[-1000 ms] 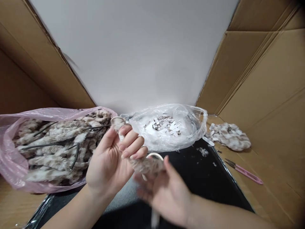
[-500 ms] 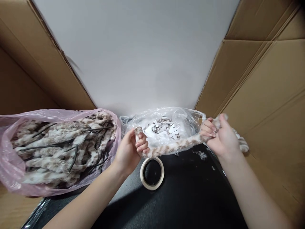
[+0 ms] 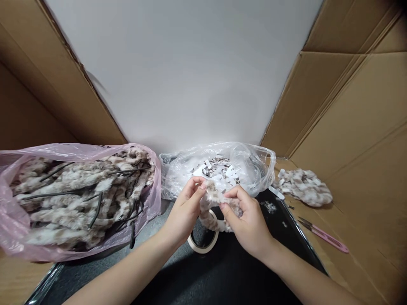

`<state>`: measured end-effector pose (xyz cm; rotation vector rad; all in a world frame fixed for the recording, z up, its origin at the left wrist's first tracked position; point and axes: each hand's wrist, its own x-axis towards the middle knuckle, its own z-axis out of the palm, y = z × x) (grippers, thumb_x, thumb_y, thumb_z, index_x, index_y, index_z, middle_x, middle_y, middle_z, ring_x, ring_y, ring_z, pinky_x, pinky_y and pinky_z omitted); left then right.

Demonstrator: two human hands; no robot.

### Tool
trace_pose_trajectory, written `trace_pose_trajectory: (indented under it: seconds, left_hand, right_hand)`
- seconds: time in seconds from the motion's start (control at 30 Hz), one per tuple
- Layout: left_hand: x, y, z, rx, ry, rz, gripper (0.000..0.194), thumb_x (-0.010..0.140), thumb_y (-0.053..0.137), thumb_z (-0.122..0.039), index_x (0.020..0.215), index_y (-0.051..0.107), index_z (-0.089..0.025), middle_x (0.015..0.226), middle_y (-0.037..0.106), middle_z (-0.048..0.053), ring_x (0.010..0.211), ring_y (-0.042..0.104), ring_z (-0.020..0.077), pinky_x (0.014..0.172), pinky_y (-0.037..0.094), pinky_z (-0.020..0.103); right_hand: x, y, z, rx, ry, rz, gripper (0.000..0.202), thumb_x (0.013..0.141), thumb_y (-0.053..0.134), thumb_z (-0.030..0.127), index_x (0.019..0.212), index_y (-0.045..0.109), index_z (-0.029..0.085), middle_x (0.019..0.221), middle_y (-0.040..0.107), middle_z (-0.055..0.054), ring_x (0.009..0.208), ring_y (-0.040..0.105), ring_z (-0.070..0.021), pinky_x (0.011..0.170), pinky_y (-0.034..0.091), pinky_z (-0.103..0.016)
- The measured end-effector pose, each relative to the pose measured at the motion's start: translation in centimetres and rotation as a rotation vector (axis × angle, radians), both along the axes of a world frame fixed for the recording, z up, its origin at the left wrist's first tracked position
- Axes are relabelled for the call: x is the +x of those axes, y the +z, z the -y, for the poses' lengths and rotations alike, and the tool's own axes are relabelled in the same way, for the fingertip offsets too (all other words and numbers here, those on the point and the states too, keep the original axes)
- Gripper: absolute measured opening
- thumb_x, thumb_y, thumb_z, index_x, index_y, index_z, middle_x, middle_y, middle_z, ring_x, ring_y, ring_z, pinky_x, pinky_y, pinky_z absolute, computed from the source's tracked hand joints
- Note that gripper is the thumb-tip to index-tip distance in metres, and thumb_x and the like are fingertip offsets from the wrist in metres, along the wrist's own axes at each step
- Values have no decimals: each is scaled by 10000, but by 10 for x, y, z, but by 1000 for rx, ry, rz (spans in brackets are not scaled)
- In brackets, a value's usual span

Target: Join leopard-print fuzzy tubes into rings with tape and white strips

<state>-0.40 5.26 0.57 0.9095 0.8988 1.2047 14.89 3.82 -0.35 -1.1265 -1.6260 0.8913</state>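
the fur strip [image 3: 208,218], mottled white and brown, is up in front of me between my two hands, over the black surface [image 3: 248,275], curved round into a loop that sags at the bottom. my left hand [image 3: 187,207] is closed narrow on it, thumb and fingers pinching near the upper left of the loop. my right hand [image 3: 246,216] is also narrow, gripping the strip at the right of the loop with thumb and fingertips.

just below, from my view, the cream tape roll [image 3: 199,250] shows on the surface, partly hidden by the strip and my left hand. beyond my hands i have the clear bag [image 3: 178,182], spread open, with white and brown scraps [image 3: 200,170] inside. off to the left the pink bag [image 3: 155,203] gapes around a heap of furry lengths [image 3: 73,178], black cords [image 3: 98,212] lying among them. bits of pale fluff [image 3: 269,206] dot the surface on the right. past its right edge i see a fur bundle [image 3: 305,187] and, nearer me, the pink-handled snips [image 3: 327,237], blades pointing toward the surface. cardboard [image 3: 359,114] stands at both sides, with a pale panel [image 3: 190,76] behind.
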Motion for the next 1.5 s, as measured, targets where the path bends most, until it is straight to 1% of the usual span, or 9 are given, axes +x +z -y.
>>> trace_pose_trajectory:
  seconds: [0.2,0.43,0.6,0.67,0.87,1.0,1.1,1.3,1.5]
  left_hand:
    - [-2,-4,1,77,64,-13,245,878,614,-327,1121,581,-321,923,594,-13,798,553,120,711,468,212]
    - [-1,3,6,201,65,-286,96,811,698,-276,885,726,-221,795,666,13,736,593,143,696,488,228]
    - [-2,9,7,305,124,-442,102,787,719,-234,860,789,-217,1044,722,77,1007,634,221,897,481,284]
    - [-2,10,6,336,105,-458,97,790,715,-241,843,794,-223,1044,701,77,1012,626,222,852,497,273]
    - [-8,6,0,223,-32,-324,234,883,602,-354,934,780,-212,955,643,64,837,591,166,733,486,248]
    - [-6,1,0,19,-156,-109,277,877,617,-310,1111,718,-203,775,632,29,715,564,129,707,475,245]
    - [-1,-1,4,-60,-184,63,357,862,632,-287,1212,654,-220,832,665,42,605,538,102,604,477,241]
    - [7,-2,9,3,-88,82,387,855,660,-314,1231,609,-242,1198,650,116,575,563,88,571,541,281]
    - [9,-3,9,70,-131,87,336,834,696,-269,1153,601,-224,1151,668,112,533,569,82,527,537,273]
  right_hand:
    - [-2,-2,4,-136,9,-198,126,837,571,226,842,445,222,621,642,26,541,643,-154,546,516,-261]
    - [-6,1,3,-284,83,-302,150,877,592,334,876,495,220,678,678,6,614,671,-160,626,545,-287]
    - [-8,1,2,-345,113,-405,233,834,656,375,789,487,220,631,670,12,580,660,-155,617,532,-286]
    - [-9,2,1,-384,132,-466,254,817,674,393,784,492,219,626,668,17,552,647,-143,610,533,-282]
    - [-11,2,-2,-495,171,-612,299,766,727,437,785,542,203,689,703,-4,577,665,-133,643,535,-272]
    - [-10,2,-3,-517,133,-641,317,745,744,433,780,551,185,696,712,-6,547,657,-115,620,522,-251]
    - [-9,2,-5,-536,138,-620,328,731,748,430,759,542,177,637,697,3,492,633,-113,562,511,-245]
    - [-8,0,-5,-551,144,-595,313,751,716,427,755,531,174,566,673,12,437,600,-109,501,502,-238]
    - [-7,3,-4,-579,149,-643,289,751,720,395,763,541,168,563,666,10,452,596,-101,507,491,-216]
